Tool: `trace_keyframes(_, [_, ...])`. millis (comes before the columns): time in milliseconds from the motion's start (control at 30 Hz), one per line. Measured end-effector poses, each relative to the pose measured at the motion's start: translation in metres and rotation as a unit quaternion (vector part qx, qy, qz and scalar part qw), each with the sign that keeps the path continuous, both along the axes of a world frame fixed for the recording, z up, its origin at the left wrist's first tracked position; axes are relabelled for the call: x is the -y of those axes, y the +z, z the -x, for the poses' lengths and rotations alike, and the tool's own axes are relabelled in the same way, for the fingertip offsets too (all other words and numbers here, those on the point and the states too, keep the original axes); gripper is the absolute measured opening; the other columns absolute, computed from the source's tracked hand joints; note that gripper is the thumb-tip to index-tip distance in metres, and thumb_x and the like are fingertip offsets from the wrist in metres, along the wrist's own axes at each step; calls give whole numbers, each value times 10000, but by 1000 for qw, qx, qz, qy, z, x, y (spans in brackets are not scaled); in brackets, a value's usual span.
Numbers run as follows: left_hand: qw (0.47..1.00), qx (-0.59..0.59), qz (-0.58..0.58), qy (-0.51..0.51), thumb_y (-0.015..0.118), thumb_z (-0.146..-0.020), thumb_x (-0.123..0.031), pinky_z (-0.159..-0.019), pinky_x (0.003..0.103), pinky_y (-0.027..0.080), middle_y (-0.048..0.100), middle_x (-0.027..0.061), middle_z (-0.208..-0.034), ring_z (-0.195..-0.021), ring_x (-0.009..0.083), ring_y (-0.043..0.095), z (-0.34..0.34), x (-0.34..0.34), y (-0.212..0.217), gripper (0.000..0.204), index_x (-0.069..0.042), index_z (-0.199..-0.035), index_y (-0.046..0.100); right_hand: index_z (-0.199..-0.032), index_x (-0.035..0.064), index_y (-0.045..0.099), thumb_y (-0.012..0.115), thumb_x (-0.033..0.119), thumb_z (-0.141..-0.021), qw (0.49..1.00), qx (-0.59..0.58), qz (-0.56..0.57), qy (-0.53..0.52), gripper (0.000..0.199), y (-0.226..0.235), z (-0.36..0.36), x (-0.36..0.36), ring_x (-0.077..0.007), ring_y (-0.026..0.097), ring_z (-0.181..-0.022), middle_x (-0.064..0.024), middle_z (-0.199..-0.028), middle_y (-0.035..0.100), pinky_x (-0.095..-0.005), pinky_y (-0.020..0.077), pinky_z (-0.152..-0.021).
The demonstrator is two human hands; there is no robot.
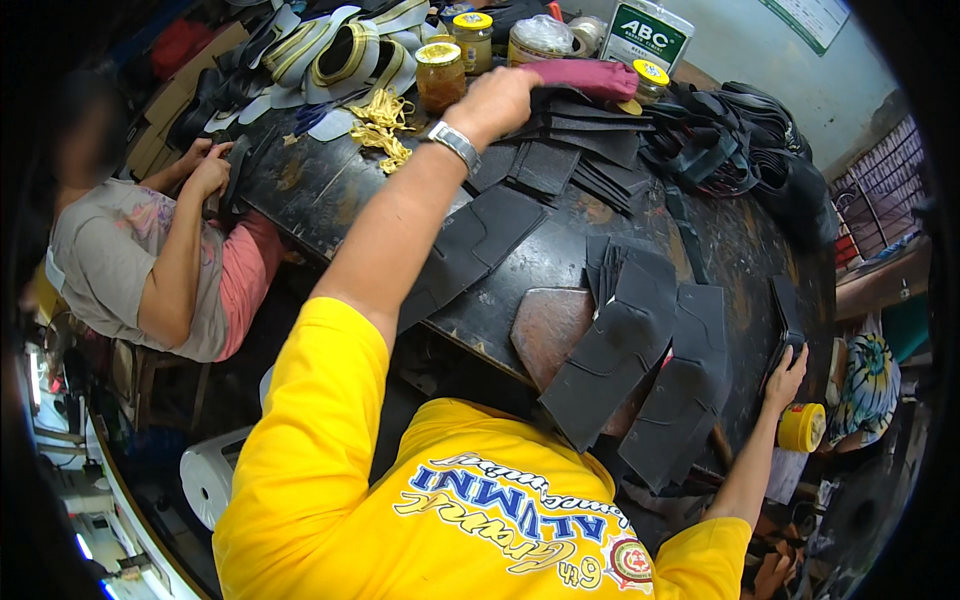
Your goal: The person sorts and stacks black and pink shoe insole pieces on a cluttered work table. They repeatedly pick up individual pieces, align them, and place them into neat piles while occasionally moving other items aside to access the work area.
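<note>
Yellow printed T-shirt nearest cam. L hand at maroon cloth bundle, grip can't tell. R hand grips narrow flat black pc, R side of worn black table. Shaped black sheet pcs piled loose; shaping prob. done, rest unclear.

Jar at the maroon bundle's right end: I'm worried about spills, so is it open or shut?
Shut: a yellow lid covers the jar; how tightly, I cannot tell.
</note>
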State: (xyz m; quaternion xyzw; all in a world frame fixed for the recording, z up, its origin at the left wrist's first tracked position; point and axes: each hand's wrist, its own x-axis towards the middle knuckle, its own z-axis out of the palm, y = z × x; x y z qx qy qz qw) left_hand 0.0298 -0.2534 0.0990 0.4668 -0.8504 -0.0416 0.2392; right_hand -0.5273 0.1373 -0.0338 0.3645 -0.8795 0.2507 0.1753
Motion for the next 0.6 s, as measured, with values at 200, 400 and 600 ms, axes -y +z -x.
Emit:
trace_keyframes(200, [983,-54,92,-146,534,-811,41,-913,430,528,710,174,-1069,-1008,366,672,-20,32,34,440,-203,-1111,745,-1467,99,450,447,472,-1029,1000,2,2,-14,575,-1,-1,0,-376,473,-1330,-202,-1452,492,-429,383,-1089])
trace_keyframes(400, [982,156,97,-47,562,-822,25,-967,383,488,649,74,-1255,-1133,282,629,-25,38,41,301,-146,-944,778,-1469,104,449,449,480,-1025,1000,15,4,-18,582,2,-4,0,-381,485,-1316,-203,-1441,500,-431,386,-1081])
trace_keyframes(600, [957,181,228,-14,669,-817,-171,-994,474,406,659,40,-1134,-1115,248,593,-24,39,17,148,-182,-902,790,-1469,105,447,437,489,-1026,1000,3,0,-20,587,1,-3,0,-384,490,-1311,-202,-1436,503,-434,385,-1083])
